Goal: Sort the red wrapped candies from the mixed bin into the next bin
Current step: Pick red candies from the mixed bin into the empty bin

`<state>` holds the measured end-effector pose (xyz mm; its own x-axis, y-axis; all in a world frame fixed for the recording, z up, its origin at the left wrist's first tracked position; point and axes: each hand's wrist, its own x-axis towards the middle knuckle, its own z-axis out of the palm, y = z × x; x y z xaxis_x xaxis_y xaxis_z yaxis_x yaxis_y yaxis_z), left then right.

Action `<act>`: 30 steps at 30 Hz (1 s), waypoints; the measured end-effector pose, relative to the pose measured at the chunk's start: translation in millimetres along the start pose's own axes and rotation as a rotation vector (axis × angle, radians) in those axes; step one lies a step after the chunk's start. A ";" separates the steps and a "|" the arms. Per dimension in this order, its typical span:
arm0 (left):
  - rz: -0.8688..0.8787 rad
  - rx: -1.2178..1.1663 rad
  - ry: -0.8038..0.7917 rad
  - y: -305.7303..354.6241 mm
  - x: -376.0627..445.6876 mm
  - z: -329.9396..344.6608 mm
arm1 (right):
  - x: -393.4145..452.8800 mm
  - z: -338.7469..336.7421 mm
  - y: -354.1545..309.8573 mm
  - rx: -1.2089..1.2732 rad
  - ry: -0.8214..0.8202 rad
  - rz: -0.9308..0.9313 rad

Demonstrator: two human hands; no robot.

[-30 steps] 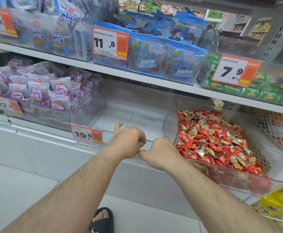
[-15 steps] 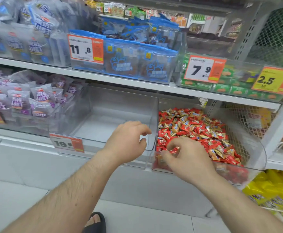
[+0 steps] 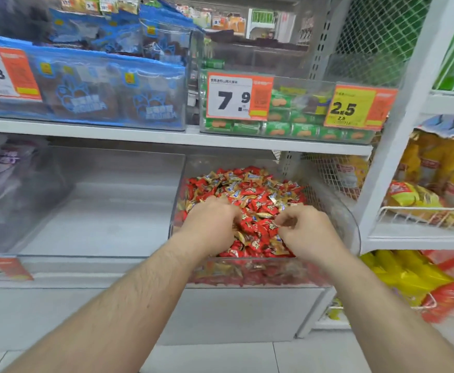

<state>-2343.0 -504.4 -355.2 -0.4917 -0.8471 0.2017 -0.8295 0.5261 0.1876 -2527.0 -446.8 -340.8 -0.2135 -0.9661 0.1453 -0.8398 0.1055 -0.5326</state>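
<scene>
The mixed bin (image 3: 351,224) is a clear plastic tub on the lower shelf, heaped with red wrapped candies (image 3: 258,208) and gold wrapped ones (image 3: 248,239). Both my hands are inside it over the front of the heap. My left hand (image 3: 209,224) has its fingers curled down into the pile, with the fingertips hidden among the wrappers. My right hand (image 3: 306,230) is curled too, its thumb and fingertips pinching a red candy (image 3: 272,225). The neighbouring clear bin (image 3: 107,219) to the left holds nothing.
The shelf above carries bins of blue packets (image 3: 107,95) and green biscuit packs (image 3: 279,127) with price tags. Purple packets (image 3: 2,170) fill the far-left bin. A white wire rack (image 3: 419,216) with yellow bags stands at the right. Pale floor tiles lie below.
Both hands left the front edge of the empty bin and moved right into the candy bin. My view has shifted right and closer to the candies.
</scene>
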 end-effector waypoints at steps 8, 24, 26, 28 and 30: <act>-0.121 -0.010 -0.050 -5.9 11.3 8.3 | 7.7 19.5 -5.3 -0.164 -0.176 -0.140; -0.211 -0.458 0.192 -7.2 1.6 -9.2 | 2.4 -6.8 21.3 0.725 0.069 0.152; -0.212 -0.546 0.188 0.7 4.1 -10.4 | 4.9 -11.0 21.8 1.046 0.082 0.288; -0.195 -0.542 0.144 7.6 7.7 -8.3 | 7.2 -15.5 23.0 1.224 0.120 0.419; -0.176 -0.407 0.042 12.1 11.3 -3.4 | 9.4 -19.3 27.8 1.258 0.166 0.541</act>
<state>-2357.7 -507.3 -347.4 -0.3337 -0.9272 0.1703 -0.7233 0.3677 0.5844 -2562.0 -448.5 -338.1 -0.4966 -0.8250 -0.2696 0.3596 0.0871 -0.9290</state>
